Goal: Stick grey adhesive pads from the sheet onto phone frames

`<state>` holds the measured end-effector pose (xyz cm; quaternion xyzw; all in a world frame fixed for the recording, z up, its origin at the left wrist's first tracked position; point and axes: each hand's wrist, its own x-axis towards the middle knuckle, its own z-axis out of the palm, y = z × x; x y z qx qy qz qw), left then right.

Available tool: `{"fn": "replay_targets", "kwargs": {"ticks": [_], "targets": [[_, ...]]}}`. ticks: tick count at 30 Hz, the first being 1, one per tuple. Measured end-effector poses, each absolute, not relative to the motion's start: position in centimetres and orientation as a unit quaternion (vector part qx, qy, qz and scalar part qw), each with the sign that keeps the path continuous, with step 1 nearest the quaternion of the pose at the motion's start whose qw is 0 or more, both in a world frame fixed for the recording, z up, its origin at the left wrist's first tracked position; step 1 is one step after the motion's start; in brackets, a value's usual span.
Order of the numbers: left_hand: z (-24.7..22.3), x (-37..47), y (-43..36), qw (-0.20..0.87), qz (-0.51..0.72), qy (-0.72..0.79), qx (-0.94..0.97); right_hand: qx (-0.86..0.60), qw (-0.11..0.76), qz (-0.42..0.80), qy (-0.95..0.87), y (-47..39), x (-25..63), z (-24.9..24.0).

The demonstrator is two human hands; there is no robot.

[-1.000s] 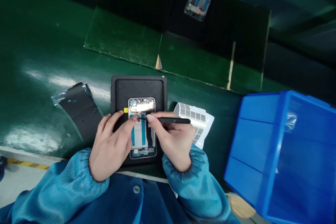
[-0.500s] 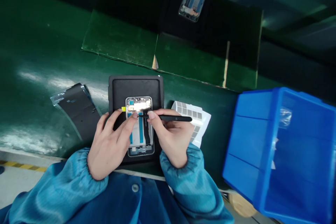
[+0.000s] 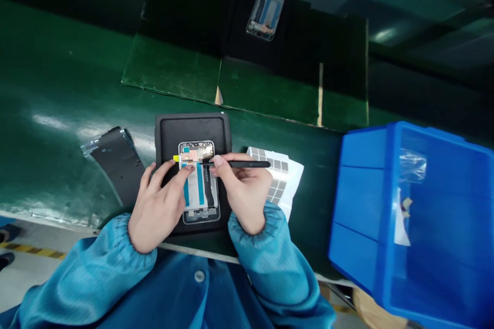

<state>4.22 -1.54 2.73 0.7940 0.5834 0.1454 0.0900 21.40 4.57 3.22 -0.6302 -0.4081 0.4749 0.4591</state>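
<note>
An opened phone (image 3: 198, 185) with blue strips and a dark flex cable lies in a black tray (image 3: 193, 123). My left hand (image 3: 160, 203) rests over its left side, fingers apart, one fingertip touching the phone below the circuit board. A yellow tab (image 3: 176, 158) sticks out at the phone's upper left, by my left fingers. My right hand (image 3: 247, 185) pinches black tweezers (image 3: 247, 164), their tip over the phone's middle, close to my left fingertip. Whatever the tips touch is too small to tell.
A sheet of grey square stickers (image 3: 283, 175) lies right of the tray, dark film strips (image 3: 116, 162) to its left. A blue bin (image 3: 363, 190) with scraps stands at the right. Farther back, a second opened phone (image 3: 266, 13) lies in a dark tray.
The whole view has shifted slightly. The left fingertip has moved a little left across the phone, away from the tweezers' tip. The right hand still holds the tweezers.
</note>
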Motion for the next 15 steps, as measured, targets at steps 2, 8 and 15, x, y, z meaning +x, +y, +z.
{"fn": "replay_targets", "kwargs": {"ticks": [2, 8, 15], "targets": [[2.8, 4.3, -1.2, 0.090, 0.117, 0.579, 0.802, -0.626, 0.461, 0.479, -0.408, 4.6, 21.4, 3.1], [3.1, 4.0, -1.5, 0.063, 0.165, 0.571, 0.802, -0.606, 0.476, 0.491, -0.407, 4.7, 21.4, 2.8], [2.5, 2.6, -2.7, 0.123, 0.373, 0.698, 0.599, -0.562, 0.555, 0.488, -0.371, 4.6, 22.5, 2.1]]}}
